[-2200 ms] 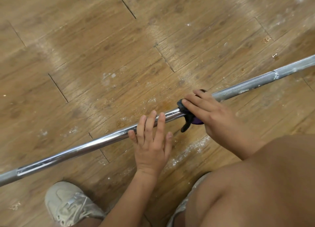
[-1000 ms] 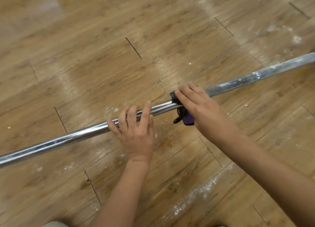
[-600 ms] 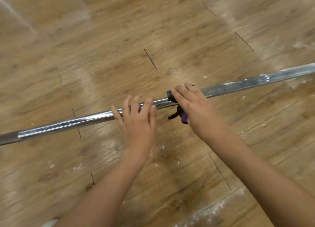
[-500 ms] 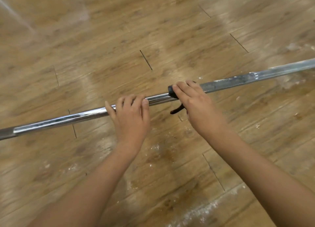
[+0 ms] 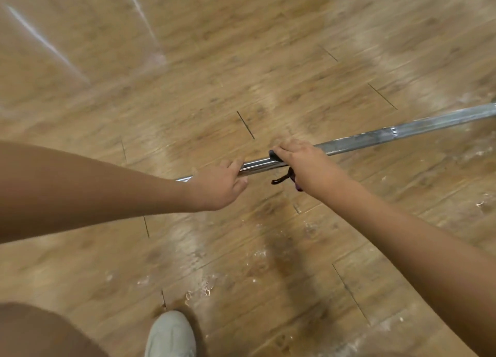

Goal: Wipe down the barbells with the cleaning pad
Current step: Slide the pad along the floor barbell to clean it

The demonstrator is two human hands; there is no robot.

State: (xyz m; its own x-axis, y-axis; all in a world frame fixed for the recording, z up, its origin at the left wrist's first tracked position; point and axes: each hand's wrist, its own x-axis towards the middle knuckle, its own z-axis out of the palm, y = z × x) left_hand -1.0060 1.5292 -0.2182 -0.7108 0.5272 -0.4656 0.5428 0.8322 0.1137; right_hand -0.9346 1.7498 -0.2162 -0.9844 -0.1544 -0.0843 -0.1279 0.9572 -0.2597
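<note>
- Barbell [image 5: 375,139]: lies on the wood-plank floor [image 5: 268,61]. The shaft slants from the middle of the floor up to its right edge. The stretch between the hands is bright and shiny, and the stretch to the right of the right hand is dull grey. A ring mark shows near the right end.
- Left end of the shaft: hidden behind the left forearm, extent cannot be told.
- Left hand [image 5: 217,186]: on the shaft at mid-floor. The fingers curl over the top of the bar and the thumb lies on the near side, so it grips the barbell.
- Right hand [image 5: 303,161]: just beside the left, further right along the shaft. The fingers are bent down over the cleaning pad [image 5: 272,154] and hold it against the bar.
- Cleaning pad: dark, mostly covered by the hand. Only its left edge shows at the fingertips, touching the shaft.
- Cord [image 5: 281,178]: a dark loop hanging from under the right palm on the near side of the bar. A purple bit shows beside it.
- White dust patches [image 5: 206,289]: scattered over the near part of the floor.
- Shoe [image 5: 171,335]: pale, at the bottom edge. A bare leg [image 5: 40,330] is in the bottom-left corner.
- Frame is motion-blurred, so fine detail is unreliable.
</note>
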